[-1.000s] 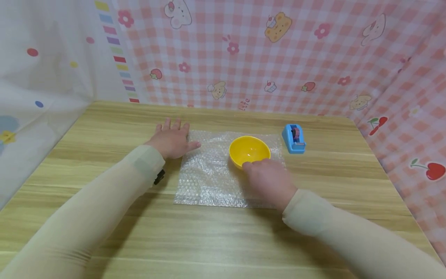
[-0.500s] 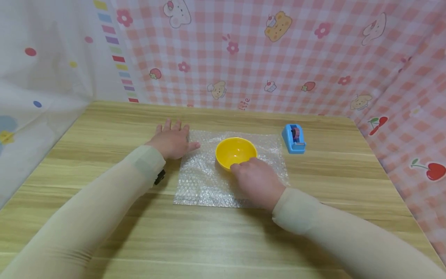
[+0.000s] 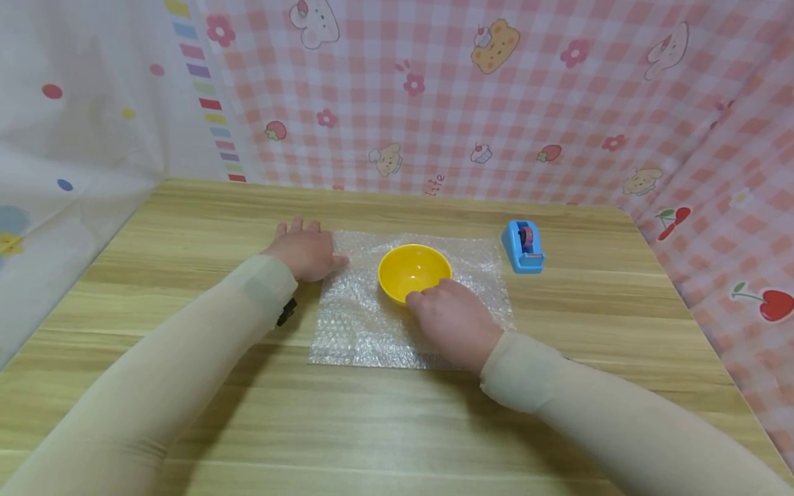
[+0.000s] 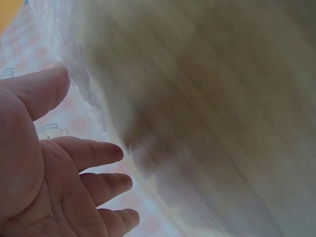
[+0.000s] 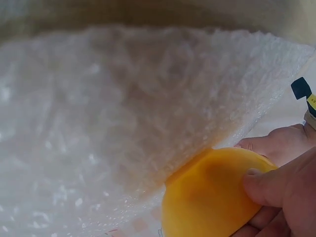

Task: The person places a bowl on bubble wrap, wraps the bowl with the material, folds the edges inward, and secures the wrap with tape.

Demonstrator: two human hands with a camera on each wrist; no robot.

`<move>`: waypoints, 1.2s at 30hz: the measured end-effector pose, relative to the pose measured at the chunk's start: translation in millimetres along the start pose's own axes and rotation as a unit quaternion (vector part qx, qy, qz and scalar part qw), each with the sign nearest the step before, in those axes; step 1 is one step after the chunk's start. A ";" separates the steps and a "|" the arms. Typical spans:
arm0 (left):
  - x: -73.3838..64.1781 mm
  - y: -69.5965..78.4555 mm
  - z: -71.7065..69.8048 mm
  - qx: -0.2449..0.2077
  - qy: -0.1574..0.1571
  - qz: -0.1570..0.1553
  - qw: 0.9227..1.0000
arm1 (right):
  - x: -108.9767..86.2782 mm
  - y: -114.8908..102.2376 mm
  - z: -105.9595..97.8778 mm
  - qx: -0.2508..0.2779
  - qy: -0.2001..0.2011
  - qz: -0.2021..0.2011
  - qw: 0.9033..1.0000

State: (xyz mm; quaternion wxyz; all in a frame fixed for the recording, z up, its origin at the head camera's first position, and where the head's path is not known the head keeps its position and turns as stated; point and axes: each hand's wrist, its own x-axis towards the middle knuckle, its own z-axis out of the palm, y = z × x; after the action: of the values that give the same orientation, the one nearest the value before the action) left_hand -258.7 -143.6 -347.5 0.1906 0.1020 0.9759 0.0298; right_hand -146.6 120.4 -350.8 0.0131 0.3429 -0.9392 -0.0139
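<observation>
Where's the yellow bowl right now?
In the head view, the yellow bowl is near the middle, on the bubble wrap, gripped on its near side by the right hand, left of the blue tape dispenser.

the head view looks forward and down from above the near side of the yellow bowl (image 3: 414, 265), far enough back to take in the desk (image 3: 384, 427) around it and patterned cloth (image 3: 397, 41) behind it. the left wrist view looks closely along the left hand (image 4: 54, 173), left of the bowl. the right wrist view (its picture turned over) faces the bowl's outer wall from nearby, sharing bowl, bubble wrap (image 5: 98, 123) and right hand (image 5: 296, 192) with the head view.
</observation>
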 end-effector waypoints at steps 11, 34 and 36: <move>4.6 5.8 1.1 0.007 -0.009 0.017 1.000 | 0.1 0.7 3.1 0.001 0.007 0.004 1.000; 2.5 13.8 0.4 -0.117 0.052 0.051 0.991 | 0.3 -1.5 2.3 0.003 -0.008 0.019 1.000; 2.1 15.0 0.4 -0.123 0.060 0.063 0.989 | 0.5 -1.4 2.2 0.004 -0.012 0.021 1.000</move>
State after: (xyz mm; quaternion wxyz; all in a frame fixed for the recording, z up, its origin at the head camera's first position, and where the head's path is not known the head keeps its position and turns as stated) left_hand -257.7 -128.5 -347.2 0.1407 0.1368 0.9661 0.1678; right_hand -146.1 119.0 -353.1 0.0004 0.3230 -0.9463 -0.0139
